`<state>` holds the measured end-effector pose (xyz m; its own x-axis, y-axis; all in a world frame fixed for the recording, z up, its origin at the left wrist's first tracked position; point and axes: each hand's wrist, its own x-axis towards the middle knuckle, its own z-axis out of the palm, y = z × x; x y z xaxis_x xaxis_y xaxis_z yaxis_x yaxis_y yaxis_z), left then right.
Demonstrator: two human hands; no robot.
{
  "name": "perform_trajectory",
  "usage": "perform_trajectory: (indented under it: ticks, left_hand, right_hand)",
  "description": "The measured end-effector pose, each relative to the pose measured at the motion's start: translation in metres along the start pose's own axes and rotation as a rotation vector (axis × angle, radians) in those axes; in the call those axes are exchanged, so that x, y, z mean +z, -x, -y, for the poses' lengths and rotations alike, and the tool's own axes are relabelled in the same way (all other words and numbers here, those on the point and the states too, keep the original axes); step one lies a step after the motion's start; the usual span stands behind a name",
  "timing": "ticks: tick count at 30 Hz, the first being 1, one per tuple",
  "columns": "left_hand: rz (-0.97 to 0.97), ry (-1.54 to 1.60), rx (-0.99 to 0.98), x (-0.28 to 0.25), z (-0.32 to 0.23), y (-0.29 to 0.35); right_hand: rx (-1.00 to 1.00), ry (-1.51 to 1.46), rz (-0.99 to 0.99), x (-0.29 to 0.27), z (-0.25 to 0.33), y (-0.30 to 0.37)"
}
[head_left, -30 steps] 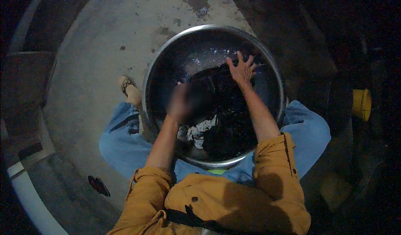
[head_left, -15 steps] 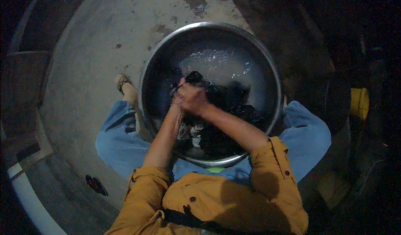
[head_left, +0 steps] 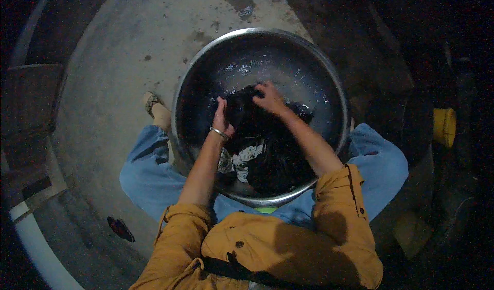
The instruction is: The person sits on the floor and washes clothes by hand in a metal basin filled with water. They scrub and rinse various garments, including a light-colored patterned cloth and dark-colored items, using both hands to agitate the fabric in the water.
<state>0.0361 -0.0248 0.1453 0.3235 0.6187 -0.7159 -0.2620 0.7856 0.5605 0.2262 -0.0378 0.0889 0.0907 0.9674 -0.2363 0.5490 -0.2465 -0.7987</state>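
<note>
A wide round metal basin (head_left: 190,76) holds water and wet cloth between my knees. Dark, wet black cloth (head_left: 242,109) spreads between my hands, its outline hard to make out in the dim light. My left hand (head_left: 223,119), a bangle at its wrist, stands edge-on at the cloth's left side with fingers stretched out. On the other side, my right hand (head_left: 269,98) has curled fingers and thumb at the cloth's far right edge, seeming to pinch it. A white patterned cloth (head_left: 247,161) lies nearer me, beside more black fabric (head_left: 283,169).
The basin rests on a grey concrete floor (head_left: 118,73) with damp spots. A yellow container (head_left: 444,127) stands at the far right in shadow. A dark slipper-like object (head_left: 120,229) lies at the lower left, and my sandalled foot (head_left: 153,104) is left of the basin.
My hands were clasped together over bunched black cloth. They have moved apart, the right one going right and farther away, and the cloth now spreads between them. More white cloth shows.
</note>
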Motion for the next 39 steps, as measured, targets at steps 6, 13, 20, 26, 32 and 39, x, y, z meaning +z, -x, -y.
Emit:
perform_trajectory:
  ticks: [6,13,20,26,32,39]
  left_hand:
    - [0.111,-0.014,0.199,-0.029,0.006,0.0]
    - [0.078,-0.582,0.524,0.022,-0.015,0.031]
    - [0.205,-1.076,0.724,0.066,-0.079,0.106]
    - [0.428,-0.817,0.378,0.073,-0.091,0.184]
    - [0.694,-0.719,0.204,0.055,-0.085,0.203]
    - [0.74,-1.481,0.117,-0.001,-0.035,0.174]
  right_hand:
    - [-0.599,-0.117,0.019,0.037,0.122,0.061]
    - [-0.11,0.012,-0.368,-0.036,0.065,-0.002]
    - [-0.349,-0.414,-0.77,-0.127,0.061,0.004]
    - [-0.675,-0.43,-0.892,-0.16,0.148,0.041]
    - [-1.085,-0.288,-0.874,-0.187,0.212,0.062]
    - [-0.957,0.027,-0.156,-0.062,0.209,0.034]
